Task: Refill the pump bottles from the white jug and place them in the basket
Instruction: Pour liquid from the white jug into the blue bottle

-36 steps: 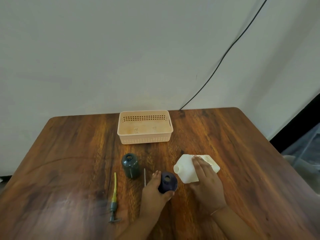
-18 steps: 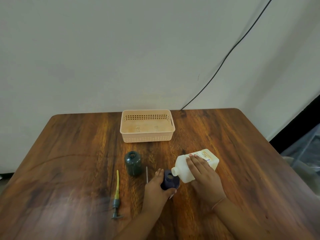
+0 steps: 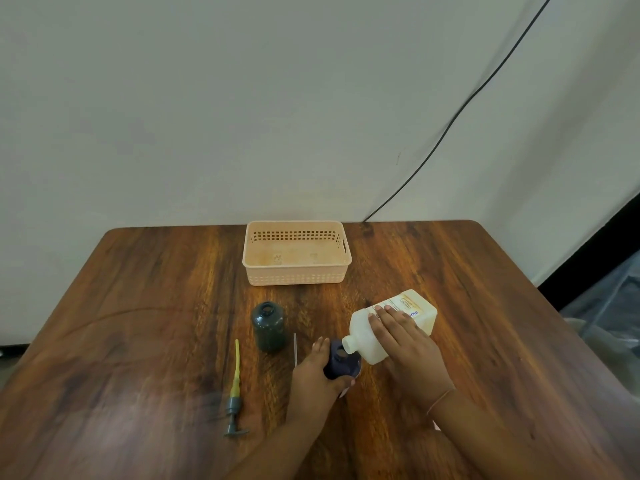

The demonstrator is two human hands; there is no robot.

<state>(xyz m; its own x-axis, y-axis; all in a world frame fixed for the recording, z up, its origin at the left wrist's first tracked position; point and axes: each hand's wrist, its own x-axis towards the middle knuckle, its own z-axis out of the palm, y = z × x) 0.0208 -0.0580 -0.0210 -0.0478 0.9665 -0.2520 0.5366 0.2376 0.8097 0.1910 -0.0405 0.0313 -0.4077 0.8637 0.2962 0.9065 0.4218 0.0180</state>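
My left hand [image 3: 313,370] grips a dark blue bottle [image 3: 338,362] that stands upright with its neck uncovered. The white jug [image 3: 367,336] is held by my right hand [image 3: 403,344] and tilted far over, its spout right at the blue bottle's mouth. A dark green bottle [image 3: 268,326] stands uncapped just to the left. Its pump head with a yellow tube [image 3: 235,386] lies flat on the table further left. A thin clear tube [image 3: 295,348] lies between the two bottles. The peach basket [image 3: 297,277] sits behind them with nothing in it.
Everything rests on a brown wooden table [image 3: 138,323] pushed against a pale wall. A black cable [image 3: 450,123] runs down the wall to the table's back edge. To the right, beyond the table's edge, lies clear plastic sheeting [image 3: 609,306].
The jug has been tipped further and brought down, so its spout has moved from beside the blue bottle to its mouth. My left hand has stayed on the bottle.
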